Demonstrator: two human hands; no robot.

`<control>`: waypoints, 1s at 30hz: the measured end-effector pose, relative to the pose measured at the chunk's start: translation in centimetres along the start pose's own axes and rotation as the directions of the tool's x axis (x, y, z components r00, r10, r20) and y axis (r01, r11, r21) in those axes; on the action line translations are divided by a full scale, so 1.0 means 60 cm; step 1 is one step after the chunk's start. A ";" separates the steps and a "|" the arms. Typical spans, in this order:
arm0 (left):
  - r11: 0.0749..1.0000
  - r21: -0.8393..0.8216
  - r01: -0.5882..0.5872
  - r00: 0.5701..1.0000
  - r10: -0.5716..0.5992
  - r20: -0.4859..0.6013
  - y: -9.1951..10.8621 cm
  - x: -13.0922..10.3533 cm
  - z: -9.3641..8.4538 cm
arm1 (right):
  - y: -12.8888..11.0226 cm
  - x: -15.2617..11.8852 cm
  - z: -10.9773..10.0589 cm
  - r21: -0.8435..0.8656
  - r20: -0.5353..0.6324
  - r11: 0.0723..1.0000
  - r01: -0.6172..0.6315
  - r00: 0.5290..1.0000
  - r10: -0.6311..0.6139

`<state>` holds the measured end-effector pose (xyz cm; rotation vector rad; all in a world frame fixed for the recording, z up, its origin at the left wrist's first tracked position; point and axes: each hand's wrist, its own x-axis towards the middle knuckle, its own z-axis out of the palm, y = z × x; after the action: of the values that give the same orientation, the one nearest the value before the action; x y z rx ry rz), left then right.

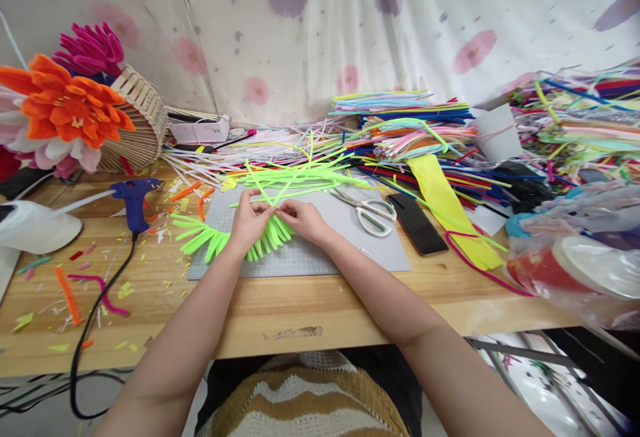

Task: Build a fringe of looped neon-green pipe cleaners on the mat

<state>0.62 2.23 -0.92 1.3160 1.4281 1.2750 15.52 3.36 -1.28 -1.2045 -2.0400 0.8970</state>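
Observation:
Both hands meet over a grey cutting mat, pinching bright green pipe cleaners whose upper ends cross in an X above my fingertips. My left hand and my right hand nearly touch, fingers closed. Below and to the left of them spreads a fringe of looped green pipe cleaners, partly hidden by my left hand and wrist. Just beyond my hands lies a loose pile of straight green pipe cleaners. Scissors with pale handles rest on the mat to the right.
A blue glue gun stands at left, its black cord trailing off the table edge. A phone and a yellow strip lie at right. Pipe cleaner bundles line the back. Fluffy flowers fill a basket; scraps litter the left side.

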 end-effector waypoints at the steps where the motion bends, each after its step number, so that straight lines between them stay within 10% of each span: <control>1: 1.000 0.019 0.001 1.000 -0.001 -0.016 0.000 -0.001 0.001 | -0.002 0.001 0.000 -0.015 -0.010 1.000 -0.010 1.000 0.010; 17: 0.898 0.410 -0.157 0.982 0.187 -0.033 0.030 -0.032 0.015 | -0.007 -0.001 -0.009 -0.154 -0.068 0.988 -0.018 0.998 0.008; 30: 0.996 0.043 -0.079 0.997 0.079 0.004 0.019 -0.006 -0.005 | -0.006 0.000 -0.014 -0.054 -0.075 0.992 0.110 0.991 -0.114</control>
<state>0.58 1.76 0.19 1.4153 1.4215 1.2996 15.99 3.42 -0.50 -1.1209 -2.0554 0.7390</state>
